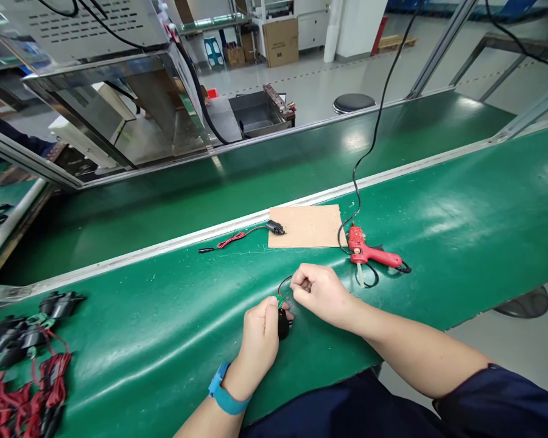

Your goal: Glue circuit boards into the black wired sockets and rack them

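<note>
My left hand [260, 333], with a blue wrist strap [231, 395], is closed around a black plug housing [283, 325]. A small green circuit board [281, 302] shows at the top of the housing, by my thumb. From there a thin red and black wire [282, 283] arcs up to my right hand [322, 294], whose fingertips are pinched on its end. Beyond my hands a similar black plug [275, 227] with a bundled red-black lead [232, 239] lies partly on a brown cardboard sheet [308, 231].
A red glue gun [374, 254] lies right of the cardboard, its black cord [378, 121] rising upward. Several black plugs [59, 304] with red leads [50, 380] are heaped at the left on the green mat [155, 340]. A pale rail [164, 246] runs behind the mat.
</note>
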Action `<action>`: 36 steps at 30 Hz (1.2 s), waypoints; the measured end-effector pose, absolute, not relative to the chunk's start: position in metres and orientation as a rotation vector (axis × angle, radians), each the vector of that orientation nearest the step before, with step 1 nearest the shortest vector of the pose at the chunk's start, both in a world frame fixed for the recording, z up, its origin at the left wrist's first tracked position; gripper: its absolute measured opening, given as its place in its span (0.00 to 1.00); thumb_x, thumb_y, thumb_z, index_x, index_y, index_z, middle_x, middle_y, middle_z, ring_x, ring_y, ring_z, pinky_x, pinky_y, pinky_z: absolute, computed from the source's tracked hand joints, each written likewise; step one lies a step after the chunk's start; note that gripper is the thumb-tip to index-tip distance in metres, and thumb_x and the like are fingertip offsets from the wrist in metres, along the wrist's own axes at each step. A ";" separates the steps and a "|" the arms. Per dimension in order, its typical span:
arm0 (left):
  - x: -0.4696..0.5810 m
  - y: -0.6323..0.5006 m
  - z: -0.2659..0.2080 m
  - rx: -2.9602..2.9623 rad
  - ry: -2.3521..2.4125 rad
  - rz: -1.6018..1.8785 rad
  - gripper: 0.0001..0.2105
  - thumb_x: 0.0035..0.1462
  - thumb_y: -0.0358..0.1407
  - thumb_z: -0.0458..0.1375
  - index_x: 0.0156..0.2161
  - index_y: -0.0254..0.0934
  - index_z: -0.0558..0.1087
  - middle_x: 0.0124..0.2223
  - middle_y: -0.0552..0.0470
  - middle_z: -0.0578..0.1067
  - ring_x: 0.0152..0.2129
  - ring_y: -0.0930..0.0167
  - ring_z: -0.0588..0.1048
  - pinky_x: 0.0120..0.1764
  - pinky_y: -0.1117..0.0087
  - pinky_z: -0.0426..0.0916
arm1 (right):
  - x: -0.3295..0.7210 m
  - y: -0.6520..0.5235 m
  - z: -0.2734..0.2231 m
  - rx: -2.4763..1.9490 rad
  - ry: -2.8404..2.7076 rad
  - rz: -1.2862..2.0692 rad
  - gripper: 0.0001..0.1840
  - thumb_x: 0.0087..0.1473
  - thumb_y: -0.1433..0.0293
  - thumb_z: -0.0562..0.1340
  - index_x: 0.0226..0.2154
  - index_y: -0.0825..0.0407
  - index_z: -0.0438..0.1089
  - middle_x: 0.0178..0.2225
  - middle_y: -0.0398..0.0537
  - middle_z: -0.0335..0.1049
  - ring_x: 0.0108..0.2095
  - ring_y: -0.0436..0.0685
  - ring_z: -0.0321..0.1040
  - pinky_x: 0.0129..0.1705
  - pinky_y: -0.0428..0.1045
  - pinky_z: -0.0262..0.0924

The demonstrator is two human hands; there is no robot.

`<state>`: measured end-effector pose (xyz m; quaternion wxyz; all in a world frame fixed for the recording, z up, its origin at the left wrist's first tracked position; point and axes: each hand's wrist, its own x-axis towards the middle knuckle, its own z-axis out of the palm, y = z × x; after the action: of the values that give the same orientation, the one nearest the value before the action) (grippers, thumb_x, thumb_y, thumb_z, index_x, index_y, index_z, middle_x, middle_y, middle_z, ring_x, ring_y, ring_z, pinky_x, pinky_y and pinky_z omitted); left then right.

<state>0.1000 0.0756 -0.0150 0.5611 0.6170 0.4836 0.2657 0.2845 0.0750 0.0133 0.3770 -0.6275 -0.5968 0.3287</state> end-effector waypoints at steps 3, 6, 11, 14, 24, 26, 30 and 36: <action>0.100 0.077 -0.017 1.265 1.113 0.617 0.24 0.69 0.52 0.48 0.38 0.34 0.76 0.30 0.45 0.81 0.24 0.65 0.78 0.29 0.66 0.73 | 0.288 0.077 0.014 -1.559 -1.550 0.904 0.08 0.49 0.80 0.59 0.29 0.52 0.69 0.25 0.39 0.69 0.25 0.48 0.64 0.28 0.43 0.60; 0.101 0.080 -0.014 1.163 1.062 0.616 0.25 0.66 0.54 0.51 0.37 0.33 0.76 0.29 0.45 0.81 0.23 0.66 0.78 0.28 0.66 0.74 | 0.297 0.083 0.016 -1.511 -1.631 0.971 0.10 0.48 0.80 0.61 0.32 0.54 0.76 0.28 0.42 0.75 0.26 0.49 0.69 0.30 0.44 0.64; 0.101 0.086 -0.008 0.965 0.989 0.564 0.25 0.63 0.56 0.55 0.37 0.32 0.75 0.30 0.44 0.81 0.23 0.67 0.78 0.28 0.67 0.74 | 0.336 0.138 0.025 -1.546 -1.633 0.865 0.08 0.51 0.75 0.63 0.33 0.54 0.80 0.25 0.43 0.77 0.24 0.52 0.73 0.31 0.47 0.68; 0.100 0.089 -0.006 0.879 0.946 0.560 0.24 0.62 0.55 0.57 0.39 0.31 0.75 0.31 0.44 0.81 0.24 0.66 0.78 0.29 0.66 0.73 | 0.367 0.181 0.034 -1.627 -1.457 0.549 0.21 0.57 0.76 0.56 0.50 0.55 0.76 0.48 0.53 0.79 0.46 0.56 0.77 0.51 0.52 0.70; 0.098 0.091 0.002 0.815 0.829 0.555 0.23 0.65 0.54 0.55 0.39 0.32 0.76 0.32 0.44 0.79 0.29 0.66 0.78 0.32 0.66 0.72 | 0.443 0.072 0.015 -1.940 -1.675 0.236 0.17 0.56 0.64 0.62 0.46 0.51 0.77 0.46 0.56 0.78 0.48 0.67 0.74 0.55 0.63 0.67; 0.096 0.090 0.005 0.915 0.794 0.527 0.22 0.66 0.53 0.53 0.39 0.33 0.76 0.32 0.44 0.78 0.30 0.65 0.77 0.33 0.66 0.72 | 0.459 0.040 0.007 -2.012 -1.751 0.224 0.23 0.54 0.66 0.60 0.52 0.52 0.74 0.54 0.60 0.74 0.55 0.71 0.69 0.58 0.67 0.63; 0.094 0.086 0.009 1.444 0.824 0.490 0.18 0.68 0.48 0.53 0.36 0.37 0.75 0.33 0.48 0.77 0.30 0.68 0.73 0.34 0.69 0.67 | 0.472 0.010 -0.012 -2.124 -1.833 0.178 0.32 0.52 0.71 0.57 0.61 0.55 0.66 0.62 0.64 0.65 0.62 0.73 0.62 0.59 0.71 0.60; 0.093 0.077 0.006 1.960 0.916 0.502 0.10 0.67 0.42 0.56 0.39 0.39 0.74 0.32 0.52 0.73 0.28 0.68 0.70 0.34 0.68 0.61 | 0.468 0.021 -0.035 -2.153 -1.830 0.028 0.30 0.52 0.75 0.56 0.58 0.58 0.67 0.57 0.66 0.67 0.57 0.72 0.64 0.56 0.68 0.63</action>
<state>0.0933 0.0773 0.0060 0.4443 0.7907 0.3693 0.2024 0.4678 0.0213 -0.0346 0.1573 -0.7523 -0.6397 0.0098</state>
